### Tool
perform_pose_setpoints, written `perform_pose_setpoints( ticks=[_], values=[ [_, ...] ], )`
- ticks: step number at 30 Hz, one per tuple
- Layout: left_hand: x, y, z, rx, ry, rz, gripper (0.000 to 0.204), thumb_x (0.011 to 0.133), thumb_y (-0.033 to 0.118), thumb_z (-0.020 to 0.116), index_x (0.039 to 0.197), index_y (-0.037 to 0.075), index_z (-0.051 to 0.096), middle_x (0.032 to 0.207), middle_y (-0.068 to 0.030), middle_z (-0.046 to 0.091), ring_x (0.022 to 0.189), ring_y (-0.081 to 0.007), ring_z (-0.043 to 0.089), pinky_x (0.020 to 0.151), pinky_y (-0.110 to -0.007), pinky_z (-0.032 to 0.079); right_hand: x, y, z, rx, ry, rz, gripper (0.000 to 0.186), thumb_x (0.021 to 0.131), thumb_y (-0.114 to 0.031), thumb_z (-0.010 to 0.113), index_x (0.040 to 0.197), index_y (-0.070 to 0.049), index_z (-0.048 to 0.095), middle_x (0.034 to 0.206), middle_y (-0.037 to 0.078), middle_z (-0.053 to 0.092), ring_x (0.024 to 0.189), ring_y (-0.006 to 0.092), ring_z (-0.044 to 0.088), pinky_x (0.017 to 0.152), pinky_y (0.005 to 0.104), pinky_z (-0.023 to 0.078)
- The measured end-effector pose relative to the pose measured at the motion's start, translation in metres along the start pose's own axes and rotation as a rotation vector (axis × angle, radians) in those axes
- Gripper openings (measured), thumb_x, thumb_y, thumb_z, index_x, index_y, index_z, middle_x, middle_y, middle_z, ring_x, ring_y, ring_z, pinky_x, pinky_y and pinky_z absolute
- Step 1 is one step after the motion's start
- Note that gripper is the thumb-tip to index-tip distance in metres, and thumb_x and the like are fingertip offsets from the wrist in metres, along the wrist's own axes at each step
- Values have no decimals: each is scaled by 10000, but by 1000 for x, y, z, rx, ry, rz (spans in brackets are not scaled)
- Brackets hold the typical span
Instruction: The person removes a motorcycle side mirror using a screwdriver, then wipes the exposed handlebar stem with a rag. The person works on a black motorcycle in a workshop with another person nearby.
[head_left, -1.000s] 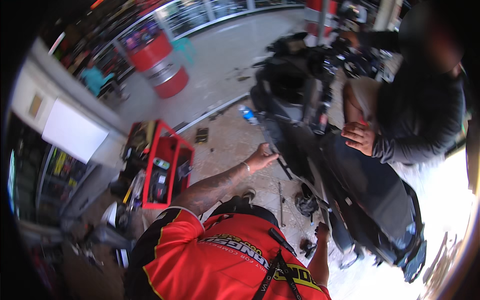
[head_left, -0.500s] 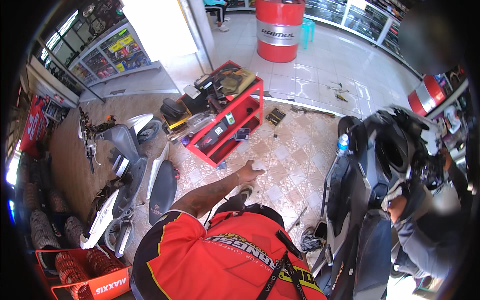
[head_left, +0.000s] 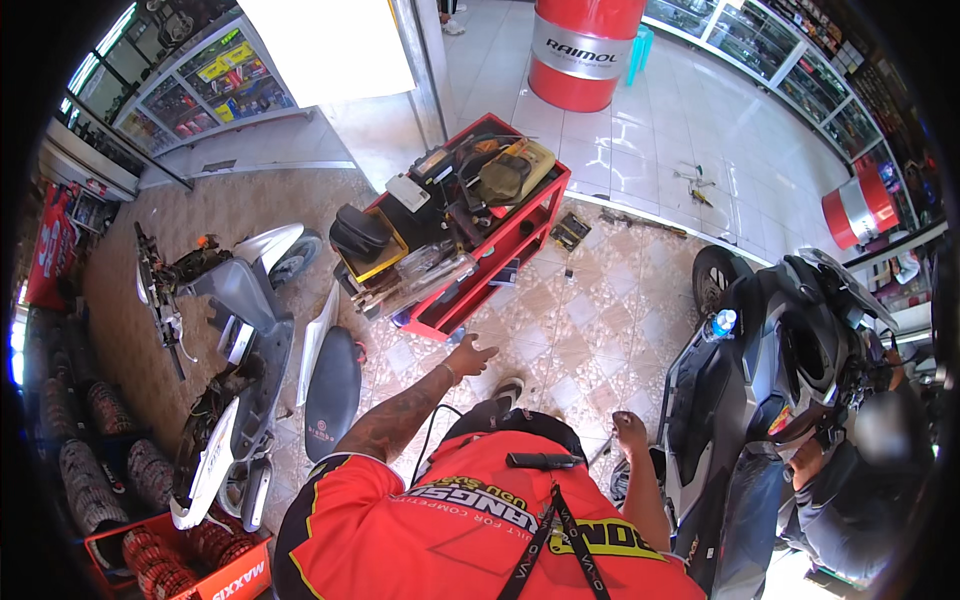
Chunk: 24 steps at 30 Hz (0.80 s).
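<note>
My left hand (head_left: pixel 472 358) reaches forward over the tiled floor with fingers apart and nothing in it. It is nearest to the red tool cart (head_left: pixel 425 328), just short of its near end. My right hand (head_left: pixel 630 432) is low over the floor at my right side, between my body and the dark grey scooter (head_left: pixel 690 400). Its fingers are curled closed, and whatever they may hold is too small to make out. The cart's top is heaped with tools, a yellow-edged tray (head_left: pixel 378 258) and dark boxes.
A partly stripped scooter (head_left: pixel 262 310) stands at left, a loose seat (head_left: pixel 333 385) beside it. Tyres fill a red rack (head_left: pixel 205 575). A co-worker (head_left: pixel 845 480) works beyond the grey scooter, which carries a water bottle (head_left: pixel 720 324). A red drum (head_left: pixel 585 75) stands at the back.
My right hand has come into view beside the grey scooter. My left hand stays stretched out and open, now a little nearer the cart, as my view has shifted.
</note>
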<state>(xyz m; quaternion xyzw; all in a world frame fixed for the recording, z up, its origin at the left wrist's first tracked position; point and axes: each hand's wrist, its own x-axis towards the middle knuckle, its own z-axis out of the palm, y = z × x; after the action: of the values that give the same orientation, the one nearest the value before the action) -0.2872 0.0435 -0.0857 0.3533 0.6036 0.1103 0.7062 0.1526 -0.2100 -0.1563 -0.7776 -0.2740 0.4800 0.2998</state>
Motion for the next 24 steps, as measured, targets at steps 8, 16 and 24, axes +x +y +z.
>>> perform_pose_setpoints(
  ticks=[8,16,24],
  values=[
    [6,-32,-44,-56,78,-33,957,873,372,780,1530,-5,197,934,-133,622,698,-163,596,550,-296,501,24,57,-6,-391,-67,230,312,938,-309,701,1043,-15,695,762,57,651,617,141,594,537,318,487],
    [-10,-29,-47,-56,204,-93,1014,855,401,781,1546,-12,165,1032,-171,635,759,-183,615,584,-303,510,30,69,-44,-365,-185,498,423,910,-417,707,939,5,715,772,126,697,661,253,664,618,406,507],
    [-17,0,-25,-146,220,-87,946,900,289,768,1539,21,125,864,-102,602,644,-144,573,519,-301,467,141,-127,8,-834,-253,-130,498,874,-504,704,1093,-56,704,1097,216,712,1069,362,675,901,437,527]
  ],
)
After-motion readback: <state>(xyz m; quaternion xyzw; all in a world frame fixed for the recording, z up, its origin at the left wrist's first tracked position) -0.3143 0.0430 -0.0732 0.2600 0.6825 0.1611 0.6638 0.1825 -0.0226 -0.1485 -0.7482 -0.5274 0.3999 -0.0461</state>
